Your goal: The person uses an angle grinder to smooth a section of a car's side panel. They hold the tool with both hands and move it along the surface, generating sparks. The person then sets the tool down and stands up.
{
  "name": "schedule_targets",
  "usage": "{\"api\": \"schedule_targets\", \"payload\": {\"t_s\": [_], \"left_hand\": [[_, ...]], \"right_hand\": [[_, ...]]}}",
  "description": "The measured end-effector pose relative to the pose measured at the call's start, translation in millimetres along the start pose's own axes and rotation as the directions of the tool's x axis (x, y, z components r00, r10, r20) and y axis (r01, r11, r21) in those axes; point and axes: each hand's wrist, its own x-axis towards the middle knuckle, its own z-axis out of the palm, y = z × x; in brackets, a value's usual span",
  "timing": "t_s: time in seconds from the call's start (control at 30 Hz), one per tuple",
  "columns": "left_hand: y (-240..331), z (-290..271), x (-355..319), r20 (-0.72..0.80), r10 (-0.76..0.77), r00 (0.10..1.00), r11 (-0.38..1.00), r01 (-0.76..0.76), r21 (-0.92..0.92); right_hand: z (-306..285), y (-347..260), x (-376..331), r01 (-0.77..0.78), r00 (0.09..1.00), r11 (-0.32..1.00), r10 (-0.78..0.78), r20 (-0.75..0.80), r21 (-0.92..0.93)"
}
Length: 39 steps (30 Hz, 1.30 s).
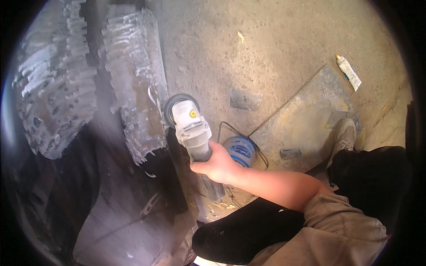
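Observation:
My right hand [215, 164] is wrapped round the body of a grey, dusty angle grinder [191, 128] with a yellow button on its head. The grinder's round, dark disc [174, 103] is at the right edge of a filler-covered patch [137, 84] on a dark, glossy vehicle panel [128, 213]. I cannot tell whether the disc touches the panel. Rough, streaky grey filler covers this patch, and a second, larger filler patch [55, 93] lies to its left. Pale dust hazes the panel. My left hand is out of view.
A blue-and-white can [239, 150] stands behind my wrist, with a dark cable [265, 160] beside it. On the floor lie a stained flat board [297, 117], a dark sheet piece [245, 99] and a white tube with a yellow cap [349, 74]. My shoe [346, 135] rests at the board's edge.

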Motion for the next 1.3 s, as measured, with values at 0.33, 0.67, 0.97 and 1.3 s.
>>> {"api": "schedule_targets", "payload": {"t_s": [0.33,0.67,0.97,1.3], "left_hand": [[29,-7,-10,-0.066,0.073,0.995,0.994,-0.078,-0.073],[-16,15,6,-0.124,0.134,0.983,0.986,-0.144,-0.079],[-35,25,14,-0.107,0.134,0.985,0.983,-0.146,-0.113],[18,3,-7,-0.107,0.130,0.986,0.974,-0.147,-0.174]], "right_hand": [[-1,13,-4,-0.013,1.000,0.997,0.011,-0.022,-0.073],[0,21,-7,-0.068,0.998,0.998,0.068,-0.008,-0.015],[0,20,-13,-0.099,0.995,0.995,0.099,-0.001,0.029],[4,13,-19,-0.016,1.000,0.998,0.018,0.025,-0.066]]}}
